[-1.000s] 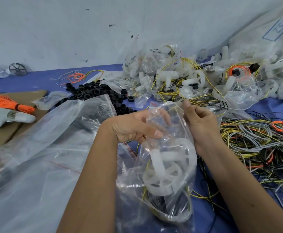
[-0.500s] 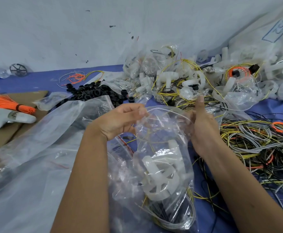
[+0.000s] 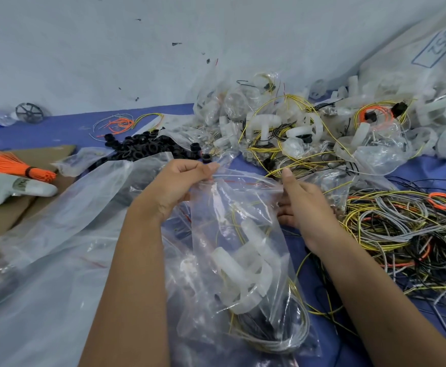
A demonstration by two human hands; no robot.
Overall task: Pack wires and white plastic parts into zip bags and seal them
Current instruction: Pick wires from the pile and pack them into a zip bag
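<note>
Fingers (image 3: 203, 169) of the left hand (image 3: 175, 185) and right hand (image 3: 300, 200) pinch the zip bag (image 3: 240, 250) top edge stretched between them.

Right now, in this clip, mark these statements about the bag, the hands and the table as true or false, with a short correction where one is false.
1. Both hands grip the top edge of the zip bag: the left hand at its left corner, the right hand at its right corner. True.
2. The zip bag is empty. False: it holds a white plastic part and coiled wires.
3. The loose wire tangle lies to the right of the right hand. True.
4. The orange wire bundle lies inside the zip bag. False: it lies on the cardboard at far left.
5. The black rings lie piled beyond the left hand. True.
</note>
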